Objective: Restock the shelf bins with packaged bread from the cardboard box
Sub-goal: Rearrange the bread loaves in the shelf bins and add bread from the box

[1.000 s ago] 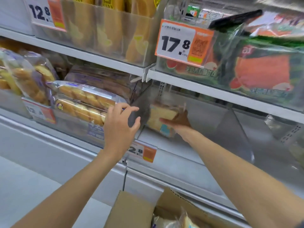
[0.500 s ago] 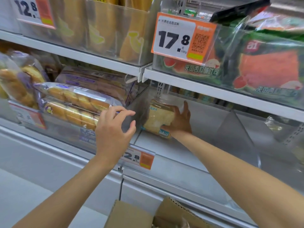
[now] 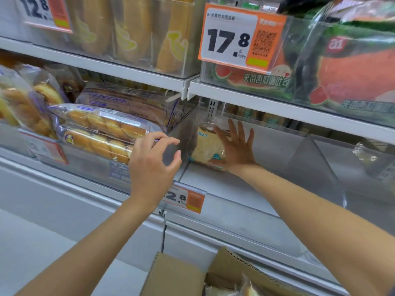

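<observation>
Right hand (image 3: 235, 151) presses bread pack (image 3: 205, 148) in shelf bin (image 3: 267, 161), my fingers straight and spread; left hand (image 3: 151, 165) hovers beside, fingers loosely curled, holding nothing

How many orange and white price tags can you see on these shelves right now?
4 orange-and-white price tags: upper left, the 17.8 one upper centre, a blurred one lower left, one beside the left hand. Others may be hidden.
</observation>
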